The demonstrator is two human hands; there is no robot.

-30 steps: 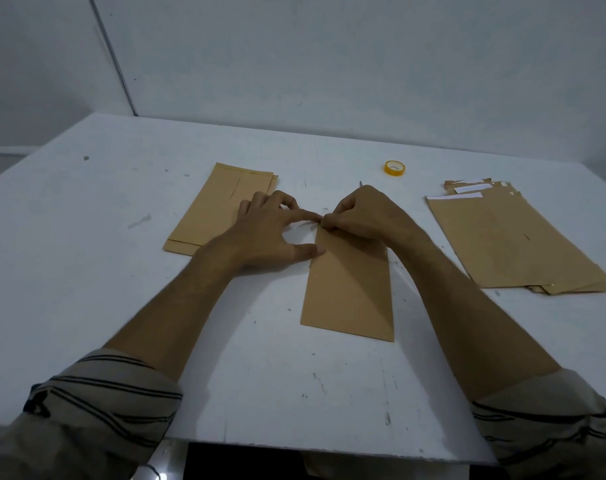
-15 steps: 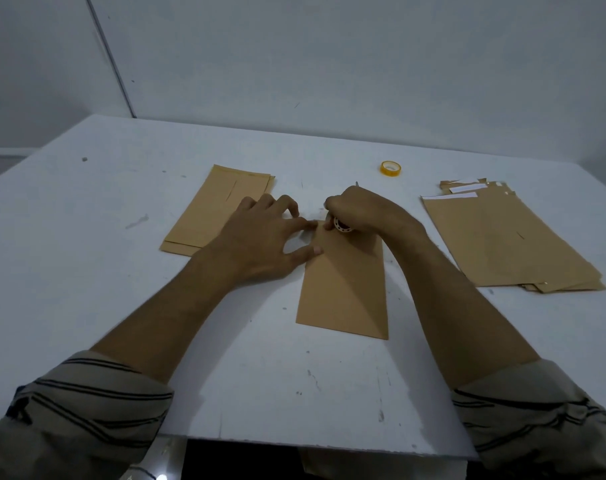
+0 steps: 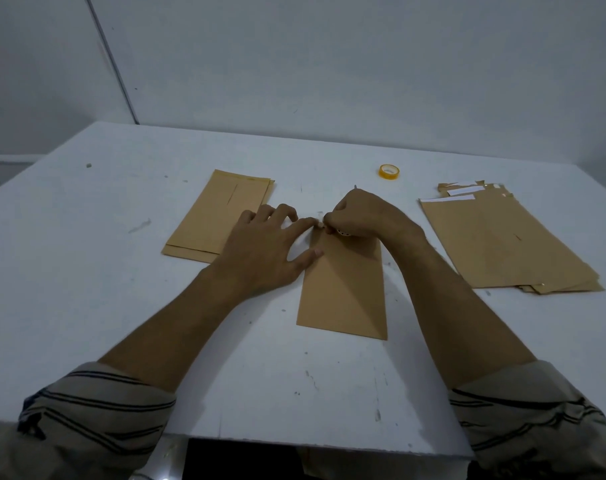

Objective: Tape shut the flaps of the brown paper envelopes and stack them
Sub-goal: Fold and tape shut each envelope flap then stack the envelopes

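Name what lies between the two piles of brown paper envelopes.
Head view: one flat brown paper envelope, left hand and right hand at its far end; a yellow tape roll farther back.

Tabletop (image 3: 86, 271): white, with grey scuffs and dark specks. Envelope (image 3: 343, 289) at centre: plain brown. Left stack (image 3: 218, 216): same brown, one dark line. Right stack (image 3: 502, 244): brown, white strips (image 3: 447, 199) at its far end. Tape (image 3: 389, 171) near far edge: yellow. Roll (image 3: 341, 232) in right hand (image 3: 363, 216): white, dark dots. Sleeves (image 3: 97, 417): beige, dark stripes. Wall (image 3: 329, 64): pale grey.
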